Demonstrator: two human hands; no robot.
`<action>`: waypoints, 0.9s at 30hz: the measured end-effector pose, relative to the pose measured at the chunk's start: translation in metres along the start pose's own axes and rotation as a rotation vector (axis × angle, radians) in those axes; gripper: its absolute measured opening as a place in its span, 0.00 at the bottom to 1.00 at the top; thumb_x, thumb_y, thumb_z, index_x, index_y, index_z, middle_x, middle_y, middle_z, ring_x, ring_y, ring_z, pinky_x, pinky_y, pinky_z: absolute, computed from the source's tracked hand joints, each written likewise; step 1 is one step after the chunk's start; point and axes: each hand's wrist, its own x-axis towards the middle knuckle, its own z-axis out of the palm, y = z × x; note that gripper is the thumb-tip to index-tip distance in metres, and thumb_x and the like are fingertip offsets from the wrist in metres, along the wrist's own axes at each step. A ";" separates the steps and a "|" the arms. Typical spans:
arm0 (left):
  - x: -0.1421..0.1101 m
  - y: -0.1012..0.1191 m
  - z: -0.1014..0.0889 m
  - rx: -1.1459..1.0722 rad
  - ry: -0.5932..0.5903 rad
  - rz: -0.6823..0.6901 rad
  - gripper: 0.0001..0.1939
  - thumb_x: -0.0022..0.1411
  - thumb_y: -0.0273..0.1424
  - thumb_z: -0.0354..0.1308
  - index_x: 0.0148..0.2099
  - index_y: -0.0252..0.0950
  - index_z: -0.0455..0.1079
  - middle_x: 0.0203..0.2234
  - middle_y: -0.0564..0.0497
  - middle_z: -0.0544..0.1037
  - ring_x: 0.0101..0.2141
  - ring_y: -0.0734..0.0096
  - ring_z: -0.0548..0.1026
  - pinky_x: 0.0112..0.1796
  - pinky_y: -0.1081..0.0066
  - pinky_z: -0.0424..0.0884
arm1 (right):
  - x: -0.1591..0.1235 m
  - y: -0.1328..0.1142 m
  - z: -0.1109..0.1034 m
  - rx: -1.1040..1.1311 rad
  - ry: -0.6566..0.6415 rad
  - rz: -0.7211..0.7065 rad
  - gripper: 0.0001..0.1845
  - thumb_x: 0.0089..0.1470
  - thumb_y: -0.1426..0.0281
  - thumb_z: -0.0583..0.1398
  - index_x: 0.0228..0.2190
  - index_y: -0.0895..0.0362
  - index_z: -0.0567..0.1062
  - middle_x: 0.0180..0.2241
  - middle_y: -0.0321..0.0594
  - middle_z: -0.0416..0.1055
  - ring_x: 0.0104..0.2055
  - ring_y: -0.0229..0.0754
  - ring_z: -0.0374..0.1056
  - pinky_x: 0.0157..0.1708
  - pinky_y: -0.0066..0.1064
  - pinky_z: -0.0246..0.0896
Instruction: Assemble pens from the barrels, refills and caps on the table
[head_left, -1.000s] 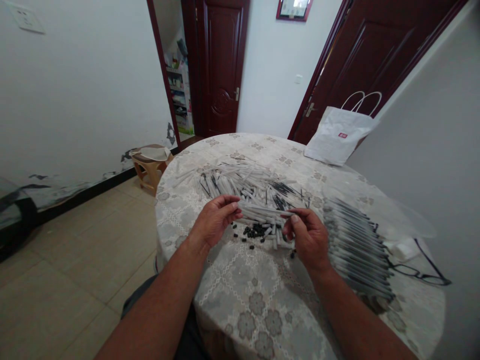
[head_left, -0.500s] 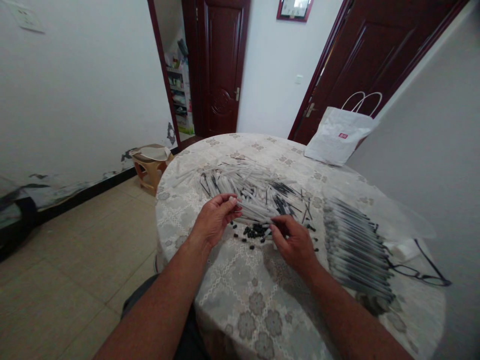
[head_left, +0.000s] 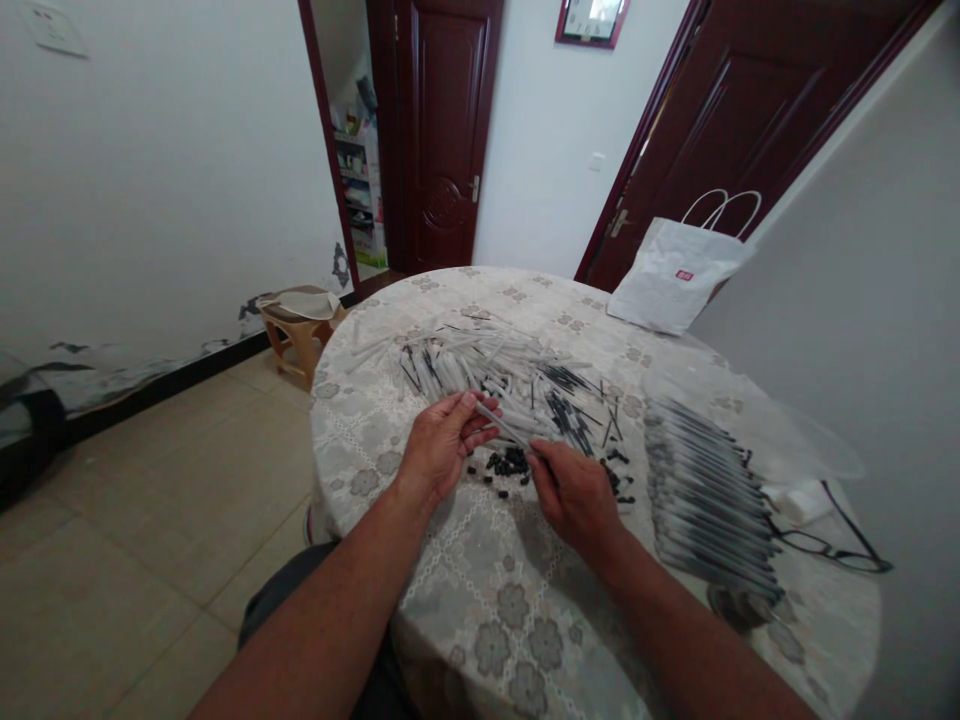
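Observation:
A thin, pale translucent pen barrel [head_left: 508,427] slants between my two hands above the near edge of a pile. My left hand [head_left: 442,440] pinches its upper left end between thumb and fingers. At the lower right end, the fingers of my right hand [head_left: 574,488] are closed on it; the tip there is hidden. Behind them lies a loose heap of whitish barrels [head_left: 480,350] mixed with slim black pieces [head_left: 568,420]. Several small black caps [head_left: 510,462] are scattered on the cloth just below the barrel, between my hands.
On the right, a row of assembled-looking pens [head_left: 712,490] lies on clear plastic, beside eyeglasses [head_left: 832,548] and a white roll [head_left: 802,500]. A white paper bag [head_left: 675,275] stands at the back right of the round, cloth-covered table [head_left: 510,650]. A stool [head_left: 300,325] is at left.
My left hand has shifted slightly right, and my right hand slightly left, bringing them closer. The barrel now shows more distinctly, slanting down from left to right.

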 end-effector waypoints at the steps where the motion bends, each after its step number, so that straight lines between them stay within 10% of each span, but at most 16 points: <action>1: 0.000 0.000 0.000 0.000 -0.004 -0.002 0.13 0.62 0.35 0.67 0.44 0.31 0.75 0.42 0.39 0.83 0.40 0.61 0.82 0.39 0.64 0.81 | 0.001 -0.002 -0.001 0.064 -0.012 0.057 0.12 0.67 0.68 0.56 0.46 0.56 0.77 0.39 0.45 0.80 0.39 0.44 0.76 0.43 0.32 0.68; 12: 0.003 -0.003 0.005 0.062 0.034 0.021 0.13 0.61 0.35 0.66 0.44 0.32 0.74 0.43 0.41 0.83 0.42 0.61 0.82 0.39 0.67 0.80 | 0.010 -0.004 0.011 1.118 -0.197 0.877 0.15 0.56 0.55 0.62 0.32 0.54 0.70 0.19 0.26 0.61 0.16 0.31 0.52 0.15 0.24 0.43; 19: -0.002 0.008 0.006 0.315 -0.128 -0.013 0.18 0.58 0.40 0.69 0.47 0.35 0.77 0.42 0.44 0.83 0.42 0.58 0.82 0.39 0.64 0.81 | 0.024 -0.014 -0.021 0.468 -0.253 0.404 0.08 0.64 0.66 0.58 0.42 0.54 0.76 0.32 0.35 0.76 0.32 0.36 0.70 0.35 0.27 0.61; 27: -0.011 0.005 0.009 0.749 -0.401 -0.066 0.20 0.56 0.44 0.69 0.47 0.37 0.80 0.38 0.44 0.84 0.36 0.58 0.82 0.36 0.64 0.81 | 0.005 0.006 -0.089 -0.099 -0.278 0.095 0.06 0.65 0.69 0.60 0.40 0.57 0.77 0.38 0.45 0.73 0.43 0.45 0.67 0.46 0.36 0.61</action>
